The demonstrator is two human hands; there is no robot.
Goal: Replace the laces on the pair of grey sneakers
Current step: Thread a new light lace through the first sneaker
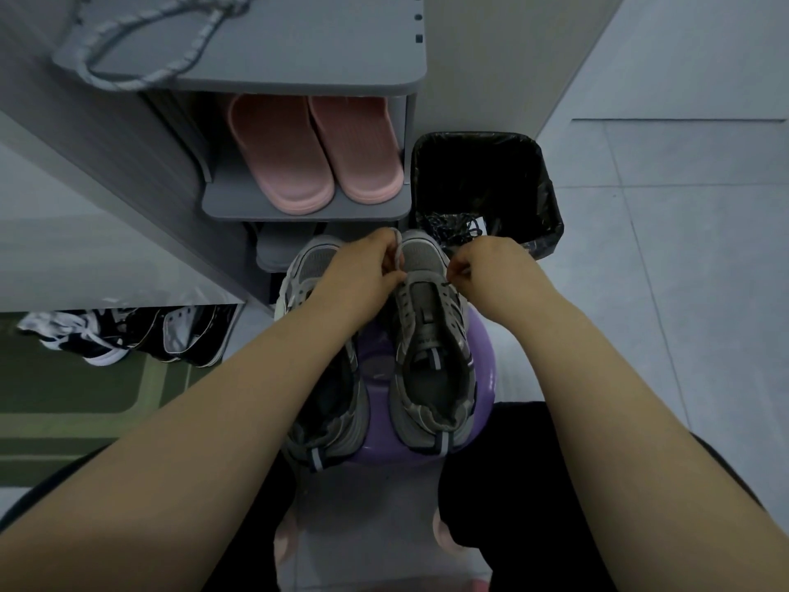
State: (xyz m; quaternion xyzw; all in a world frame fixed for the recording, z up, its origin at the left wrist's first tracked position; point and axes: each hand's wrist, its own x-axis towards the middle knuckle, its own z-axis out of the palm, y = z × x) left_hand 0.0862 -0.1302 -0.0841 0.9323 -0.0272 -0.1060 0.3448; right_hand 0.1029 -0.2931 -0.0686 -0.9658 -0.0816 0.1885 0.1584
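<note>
- Grey shoe rack (299,57) ahead-left; pink slippers (316,151) on its middle shelf.
- Bin with black liner (542,194) just right of rack. Dark tangle inside (452,226) looks like the old laces, so removal judged done.
- Purple stool (375,425) between the knees, carrying the pair.
- Bin-side sneaker (431,343): sole down on stool, long axis near-to-far, toe away toward rack and bin, heel toward the body. Eyelet rows bare from mid-tongue to collar; new lace only at toe end.
- Rack-side sneaker (328,403): touching alongside, roughly parallel, same heading. Mostly hidden under left forearm, so cannot tell whether laced.
- Left hand (363,271): over toe end of bin-side sneaker, fingers curled round grey lace (398,254), which loops up past the knuckles.
- Right hand (486,267): fingertips pinched tight at toe-end eyelet on the bin side, apparently on the lace's other end; tip too small to confirm.
- Spare lace (141,49): pale, rope-like, loose on rack top, well apart from the shoes. Presumably for the second sneaker.
- Progress estimate: early. Old laces out, first crossing under way on first shoe. Left: rest of that eyelet row, tying off, then the whole second shoe.
</note>
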